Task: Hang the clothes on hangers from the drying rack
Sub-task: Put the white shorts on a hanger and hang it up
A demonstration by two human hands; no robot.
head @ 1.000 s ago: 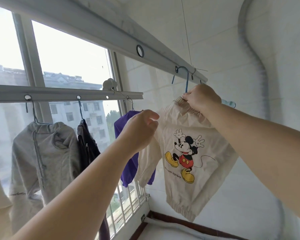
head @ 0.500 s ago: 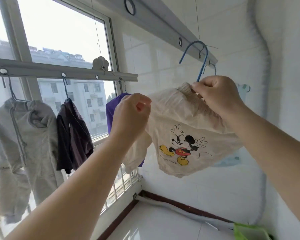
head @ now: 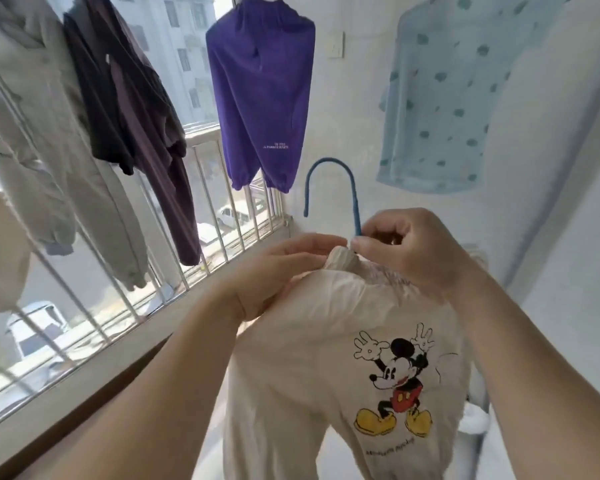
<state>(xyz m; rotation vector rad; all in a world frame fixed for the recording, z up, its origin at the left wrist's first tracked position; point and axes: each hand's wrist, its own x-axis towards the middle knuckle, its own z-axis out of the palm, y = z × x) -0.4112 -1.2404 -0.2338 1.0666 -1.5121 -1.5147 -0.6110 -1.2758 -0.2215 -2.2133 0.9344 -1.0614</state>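
Cream trousers with a cartoon mouse print (head: 343, 341) hang on a blue hanger whose hook (head: 329, 188) sticks up free in the air, off the rack. My right hand (head: 406, 251) pinches the gathered waistband at the base of the hook. My left hand (head: 278, 271) grips the waistband fabric just left of it. The two hands nearly touch at the top of the garment. The rack rail is out of view.
Purple trousers (head: 260, 91), a dark purple garment (head: 136, 109) and a grey garment (head: 39, 116) hang along the barred window (head: 125, 299) at left. A light blue patterned shirt (head: 444, 98) hangs by the white wall at right.
The cream trousers and their hanger have come down from the rack rail to chest height. Both hands now meet at the waistband. The view has tilted downward.
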